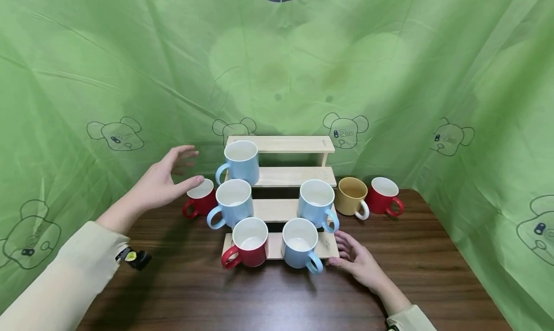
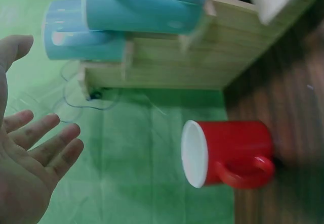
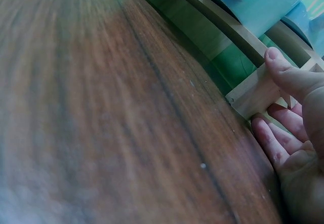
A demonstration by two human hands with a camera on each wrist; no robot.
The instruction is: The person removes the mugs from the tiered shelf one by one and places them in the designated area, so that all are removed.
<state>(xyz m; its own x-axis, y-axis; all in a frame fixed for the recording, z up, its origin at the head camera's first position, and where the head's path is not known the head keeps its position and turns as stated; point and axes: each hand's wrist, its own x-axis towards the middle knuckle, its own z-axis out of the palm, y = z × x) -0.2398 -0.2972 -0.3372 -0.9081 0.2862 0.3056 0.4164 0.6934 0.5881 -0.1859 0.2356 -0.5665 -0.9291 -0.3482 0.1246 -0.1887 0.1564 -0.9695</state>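
My left hand hovers left of a wooden stepped rack, fingers spread and holding nothing. Below and beyond its thumb, a red mug stands on the table. My right hand grips the rack's front right corner, thumb at the front edge and fingers around the side. On the lowest step are a red mug at left and a blue mug at right. The second step bears a blue mug at left and another blue mug at right. A blue mug occupies the third step's left end.
Right of the rack, a yellow mug with a white handle and a red mug stand on the dark wooden table. Green cloth with bear prints surrounds the table at the back and sides.
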